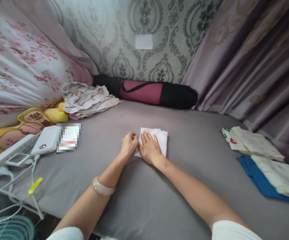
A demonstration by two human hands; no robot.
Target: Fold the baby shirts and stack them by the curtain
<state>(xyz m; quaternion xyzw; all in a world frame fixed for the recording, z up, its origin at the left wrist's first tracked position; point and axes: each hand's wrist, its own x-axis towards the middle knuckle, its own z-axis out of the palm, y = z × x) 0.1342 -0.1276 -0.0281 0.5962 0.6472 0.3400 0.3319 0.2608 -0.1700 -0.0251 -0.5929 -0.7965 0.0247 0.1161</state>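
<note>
A folded white cloth point(162, 138) lies as a small, roughly square pad on the grey bed sheet. My right hand point(149, 148) rests flat on top of it, fingers stretched out and slightly apart. At the cloth's left edge is my left hand point(130, 143), its fingers curled together in a pinch. Whether a bit of the cloth is between those fingertips is hidden. A pale bangle point(103, 187) circles my left wrist.
Folded printed clothes point(258, 143) and a blue garment point(255, 176) lie at right. Along the wall stretches a black and maroon bag point(141, 91), beside crumpled printed fabric point(86, 98). At left are a white power bank point(45, 140), power strip point(11, 155), cables and plush cushion point(16, 133).
</note>
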